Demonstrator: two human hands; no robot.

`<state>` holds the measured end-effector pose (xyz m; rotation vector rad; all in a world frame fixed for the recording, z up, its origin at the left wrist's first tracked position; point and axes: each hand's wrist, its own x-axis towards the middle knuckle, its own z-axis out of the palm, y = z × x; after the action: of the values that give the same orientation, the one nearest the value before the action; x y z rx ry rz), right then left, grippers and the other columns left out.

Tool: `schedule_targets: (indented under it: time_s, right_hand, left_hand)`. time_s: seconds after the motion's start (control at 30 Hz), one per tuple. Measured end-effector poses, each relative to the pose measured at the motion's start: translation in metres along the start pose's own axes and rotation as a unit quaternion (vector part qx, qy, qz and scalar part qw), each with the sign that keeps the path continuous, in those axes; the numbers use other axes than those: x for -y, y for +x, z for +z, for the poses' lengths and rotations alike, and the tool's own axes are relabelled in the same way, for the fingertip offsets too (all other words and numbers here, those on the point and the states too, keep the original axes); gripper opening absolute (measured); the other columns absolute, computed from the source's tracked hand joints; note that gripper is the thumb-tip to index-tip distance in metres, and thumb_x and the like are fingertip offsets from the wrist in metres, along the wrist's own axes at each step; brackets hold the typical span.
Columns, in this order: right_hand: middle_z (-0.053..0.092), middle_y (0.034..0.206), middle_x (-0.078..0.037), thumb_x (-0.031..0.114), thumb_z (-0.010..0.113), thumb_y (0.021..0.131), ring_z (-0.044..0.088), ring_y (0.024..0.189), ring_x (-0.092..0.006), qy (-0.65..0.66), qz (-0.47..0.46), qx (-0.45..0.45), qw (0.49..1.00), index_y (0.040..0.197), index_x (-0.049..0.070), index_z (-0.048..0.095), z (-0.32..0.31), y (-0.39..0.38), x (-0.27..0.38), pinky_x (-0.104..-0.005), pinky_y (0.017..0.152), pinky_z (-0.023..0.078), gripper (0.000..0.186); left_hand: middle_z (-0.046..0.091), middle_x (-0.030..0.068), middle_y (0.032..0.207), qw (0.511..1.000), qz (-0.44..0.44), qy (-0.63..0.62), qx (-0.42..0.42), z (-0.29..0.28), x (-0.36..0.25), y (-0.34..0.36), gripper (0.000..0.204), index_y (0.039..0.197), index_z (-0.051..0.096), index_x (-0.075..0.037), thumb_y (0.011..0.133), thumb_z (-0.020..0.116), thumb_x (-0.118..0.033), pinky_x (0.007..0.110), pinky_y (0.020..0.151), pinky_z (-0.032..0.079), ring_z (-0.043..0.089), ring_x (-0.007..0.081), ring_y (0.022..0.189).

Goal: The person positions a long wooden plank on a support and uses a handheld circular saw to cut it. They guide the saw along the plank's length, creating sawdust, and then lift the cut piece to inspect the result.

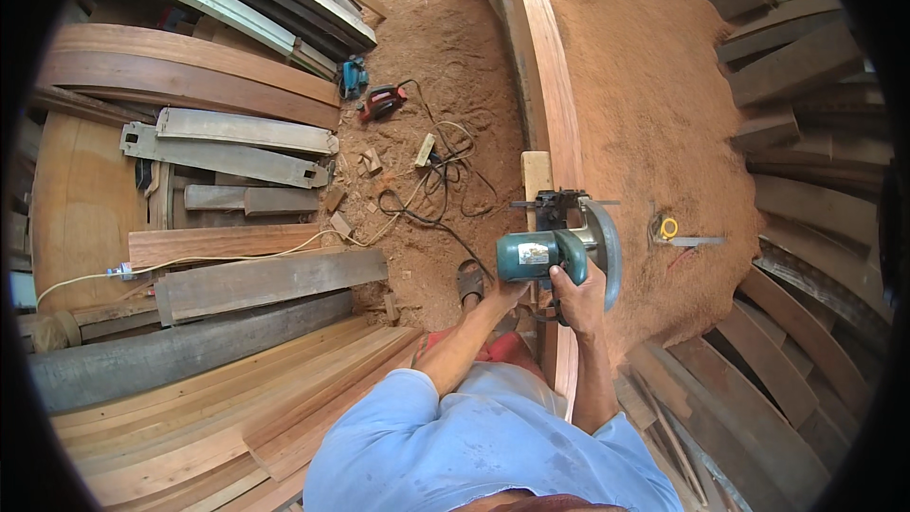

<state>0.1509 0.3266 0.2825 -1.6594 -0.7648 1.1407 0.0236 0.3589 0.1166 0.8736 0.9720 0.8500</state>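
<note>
A circular saw with a teal motor housing and a grey blade guard rests on top of a long reddish plank. My right hand is wrapped round its rear handle, the thumb lying on top. Close against the back of the motor housing is my left hand. Its fingers are hidden by the saw, so I cannot tell what they grip. A short pale wooden block lies along the plank's left side, just ahead of the saw. The blade's cutting edge is out of sight.
Tangled cords lie on the sawdust-covered floor left of the plank. Near them are a red power tool and a teal one. A yellow tape measure sits at right. Stacked boards line both sides.
</note>
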Motion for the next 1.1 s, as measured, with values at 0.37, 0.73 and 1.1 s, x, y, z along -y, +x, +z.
schedule_targets:
  time_s: [0.37,0.73,1.1]
  right_hand:
    - [0.067,0.086,-0.002,0.009,0.07,0.093,0.062,0.075,-0.0087,-0.013,0.035,0.016,0.999,0.11,-0.001,0.069,0.005,0.013,0.024,-0.0281,0.069,0.052,0.02]
    - [0.06,0.074,0.002,0.01,0.071,0.095,0.054,0.063,-0.0061,0.003,-0.006,-0.001,1.0,0.095,0.003,0.065,0.016,0.028,0.025,-0.0251,0.056,0.046,0.009]
    - [0.059,0.074,0.003,0.011,0.072,0.095,0.054,0.063,-0.0062,0.024,0.021,-0.002,1.0,0.095,0.003,0.065,0.019,0.04,0.043,-0.0251,0.057,0.045,0.011]
  left_hand:
    - [0.07,0.0005,0.109,0.999,-0.004,-0.034,-0.011,-0.009,0.019,0.019,0.023,0.115,0.069,-0.01,0.096,0.077,-0.018,0.032,0.083,0.056,0.064,0.0119,0.098]
    - [0.07,-0.0005,0.11,1.0,0.003,0.001,-0.006,-0.014,0.006,0.034,0.027,0.117,0.068,-0.01,0.094,0.08,-0.019,0.032,0.085,0.056,0.065,0.0128,0.099]
    - [0.069,0.0017,0.117,0.997,-0.07,0.017,-0.016,-0.01,-0.017,0.043,0.024,0.121,0.068,-0.01,0.097,0.074,-0.015,0.034,0.092,0.054,0.063,0.014,0.105]
